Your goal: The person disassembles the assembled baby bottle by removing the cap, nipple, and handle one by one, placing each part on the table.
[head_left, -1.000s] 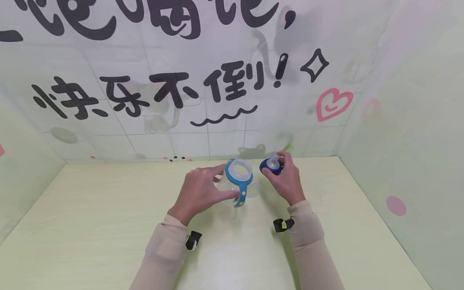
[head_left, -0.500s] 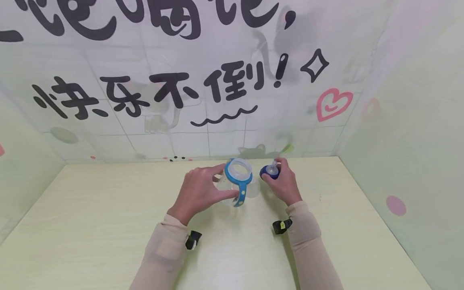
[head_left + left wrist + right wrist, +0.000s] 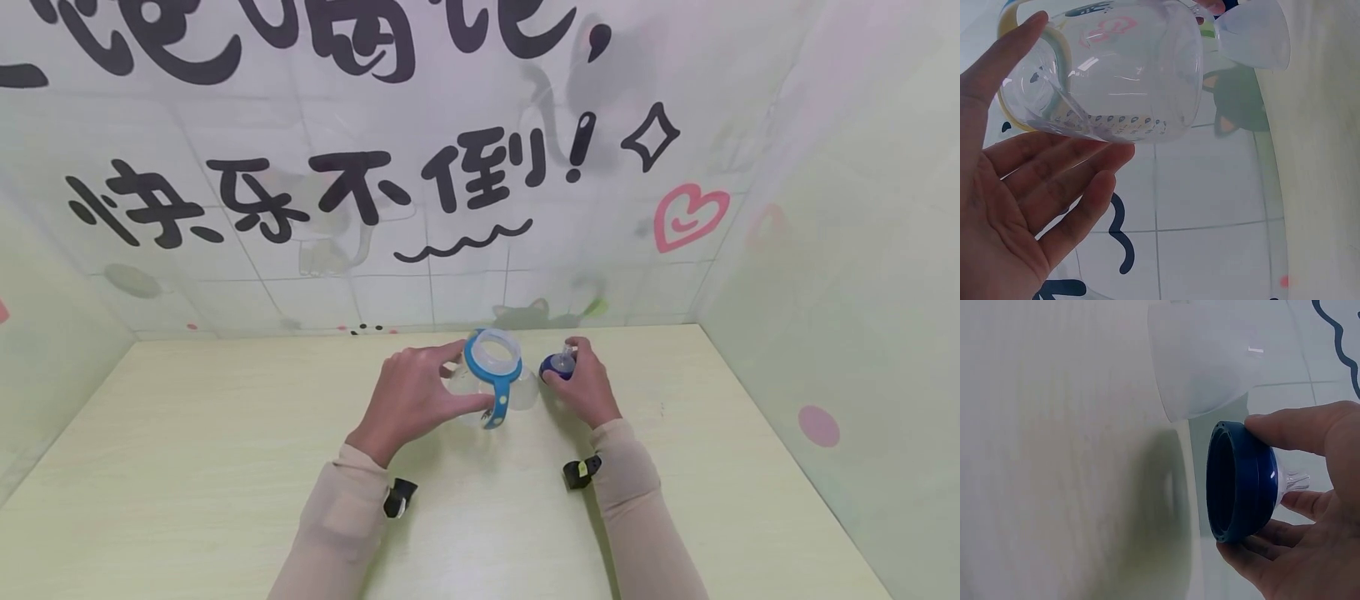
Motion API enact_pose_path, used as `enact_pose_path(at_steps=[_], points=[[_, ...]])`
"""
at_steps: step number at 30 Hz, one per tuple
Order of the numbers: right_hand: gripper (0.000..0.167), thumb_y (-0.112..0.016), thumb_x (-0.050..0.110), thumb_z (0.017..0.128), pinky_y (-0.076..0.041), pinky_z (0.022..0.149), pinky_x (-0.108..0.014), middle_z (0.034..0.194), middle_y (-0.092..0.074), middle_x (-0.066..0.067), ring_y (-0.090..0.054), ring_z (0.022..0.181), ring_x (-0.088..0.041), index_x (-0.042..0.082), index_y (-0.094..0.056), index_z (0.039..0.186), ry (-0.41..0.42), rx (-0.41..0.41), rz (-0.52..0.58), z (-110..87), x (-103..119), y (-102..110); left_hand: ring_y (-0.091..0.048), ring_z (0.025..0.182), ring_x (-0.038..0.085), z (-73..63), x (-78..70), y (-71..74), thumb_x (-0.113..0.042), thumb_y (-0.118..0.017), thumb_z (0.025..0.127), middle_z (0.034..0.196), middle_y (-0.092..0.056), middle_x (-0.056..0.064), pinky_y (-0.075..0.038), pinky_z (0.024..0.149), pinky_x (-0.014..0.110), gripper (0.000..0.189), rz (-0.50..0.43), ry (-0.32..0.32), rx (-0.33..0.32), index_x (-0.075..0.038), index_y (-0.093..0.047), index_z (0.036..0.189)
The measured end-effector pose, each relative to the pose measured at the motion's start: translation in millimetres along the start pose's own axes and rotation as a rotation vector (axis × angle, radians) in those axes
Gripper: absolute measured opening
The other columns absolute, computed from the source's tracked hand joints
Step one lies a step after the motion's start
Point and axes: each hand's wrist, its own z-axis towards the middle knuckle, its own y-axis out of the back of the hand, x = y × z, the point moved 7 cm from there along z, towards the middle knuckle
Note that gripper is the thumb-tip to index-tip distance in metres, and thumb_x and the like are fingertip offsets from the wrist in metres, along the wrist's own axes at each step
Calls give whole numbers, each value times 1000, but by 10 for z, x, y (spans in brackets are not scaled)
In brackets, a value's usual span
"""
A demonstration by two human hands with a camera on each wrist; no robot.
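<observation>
A clear baby bottle point(image 3: 1129, 75) with a blue two-handled ring point(image 3: 502, 396) around its uncovered neck is gripped by my left hand point(image 3: 420, 392), thumb on one side and fingers on the other. My right hand point(image 3: 591, 392) pinches a dark blue screw collar point(image 3: 1247, 481) by its rim. A clear nipple point(image 3: 1296, 481) sticks out of that collar, and its hollow underside faces the table. Between the hands, a translucent dome cap point(image 3: 527, 390) stands on the table, behind and right of the bottle. Collar and bottle are apart.
The pale wood-grain table point(image 3: 225, 467) runs back to a printed wall point(image 3: 360, 292) with large black lettering. Side walls point(image 3: 810, 350) close it in at left and right. Each wrist carries a small black camera point(image 3: 581, 472).
My right hand has lowered the collar with the nipple slightly toward the table and nearer to me. The left hand and bottle have stayed nearly still.
</observation>
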Motion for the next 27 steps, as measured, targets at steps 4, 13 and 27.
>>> enact_pose_path(at_steps=[4,13,27], points=[[64,-72,13,89,-41,104,-56,137,-49,-31,-51,126,-45,-2,-36,141,-14,20,-28,-7,-16,-24,-71,72,12,-2,5,0,-55,-84,67,77,-74,-3,-51,65,38,62,0,7,2,-16,-75,114],[66,-73,12,89,-41,105,-56,135,-50,-31,-51,125,-44,-2,-36,141,-38,37,-69,-3,-50,-66,-70,73,13,1,7,2,-55,-84,67,76,-73,-3,-51,65,37,61,2,-1,-1,-17,-75,114],[72,-77,9,84,-41,104,-55,135,-50,-30,-50,124,-43,-2,-37,142,-48,53,-82,-23,-65,-80,-71,73,13,3,2,7,-55,-84,67,76,-73,-3,-51,64,36,61,4,-6,-1,-16,-75,114]])
